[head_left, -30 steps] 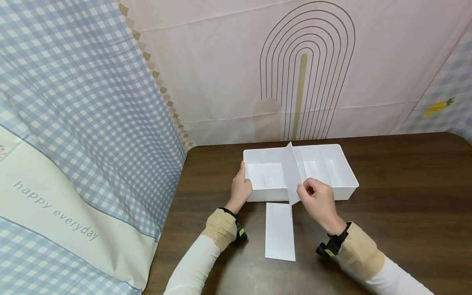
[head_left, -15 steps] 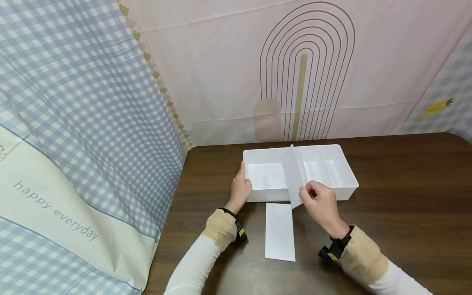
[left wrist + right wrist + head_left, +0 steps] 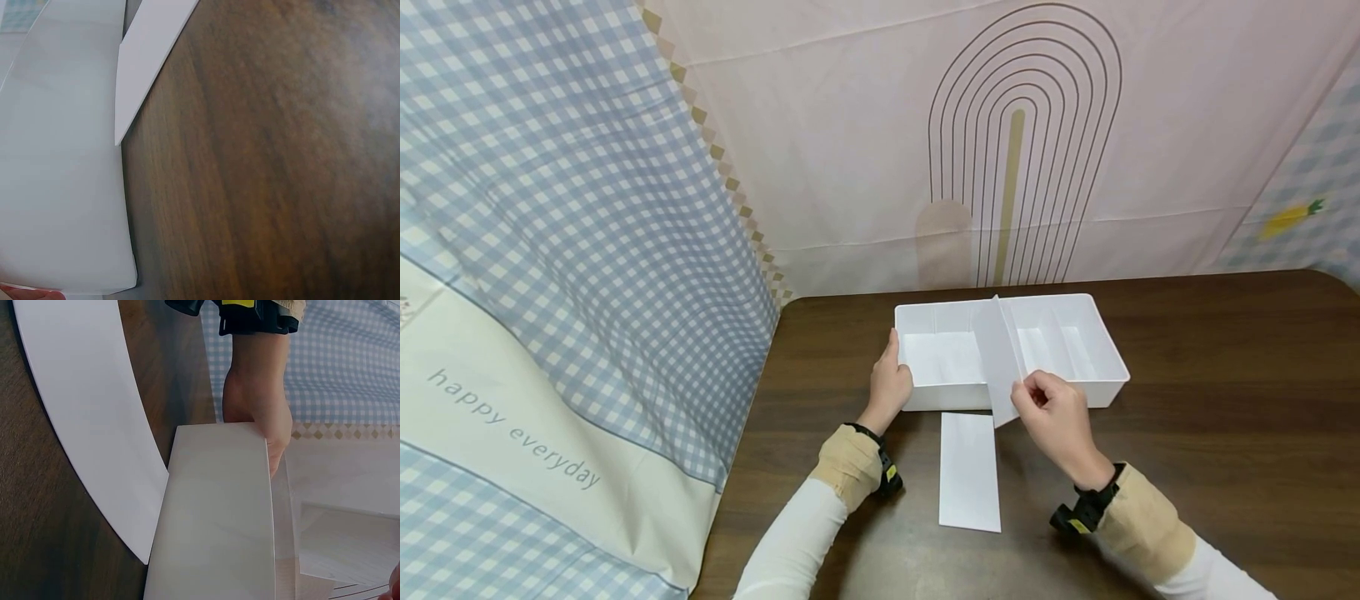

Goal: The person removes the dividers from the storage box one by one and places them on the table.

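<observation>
1. Head view: The white box [image 3: 940, 397] sits on the dark table [image 3: 1210, 375], with what looks like one divider [image 3: 1060, 343] standing in its right part. The left hand [image 3: 889, 390] holds the box's left end. The right hand [image 3: 1056, 417], apart from it, pinches the held panel [image 3: 1000, 367], which slants across the middle, its near end jutting past the front rim. That panel seems not yet seated. The loose panel [image 3: 969, 471] lies flat before the box, so it appears left to do.

2. Left wrist view: The box's front wall fills the left side, the loose panel near it; only a sliver of finger shows at lower left.

3. Right wrist view: The left hand is at the box's end; the right hand's grip cannot be told here.
</observation>
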A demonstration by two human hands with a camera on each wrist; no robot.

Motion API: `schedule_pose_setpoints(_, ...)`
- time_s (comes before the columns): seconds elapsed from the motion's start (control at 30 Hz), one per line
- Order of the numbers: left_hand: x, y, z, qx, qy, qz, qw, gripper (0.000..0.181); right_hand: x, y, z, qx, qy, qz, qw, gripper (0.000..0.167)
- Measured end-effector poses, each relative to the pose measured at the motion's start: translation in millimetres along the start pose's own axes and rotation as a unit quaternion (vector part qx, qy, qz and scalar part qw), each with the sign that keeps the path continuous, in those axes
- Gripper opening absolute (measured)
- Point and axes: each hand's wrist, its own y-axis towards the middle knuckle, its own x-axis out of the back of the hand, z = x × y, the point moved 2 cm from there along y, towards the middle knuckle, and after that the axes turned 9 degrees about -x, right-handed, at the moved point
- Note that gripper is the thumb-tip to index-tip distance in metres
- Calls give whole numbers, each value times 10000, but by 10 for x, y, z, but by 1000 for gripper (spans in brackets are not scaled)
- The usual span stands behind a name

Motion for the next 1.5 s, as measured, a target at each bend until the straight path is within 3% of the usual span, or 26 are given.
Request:
schedule_pose_setpoints(0.5,-1,0,-2,-6,22,2,10000,63,41,-75,10,70,232,-70,9997,26)
schedule_pose_setpoints(1.5,-1,-4,-8,19,-50,-14,10000,62,77,-178,-18,41,197,-149,9997,28)
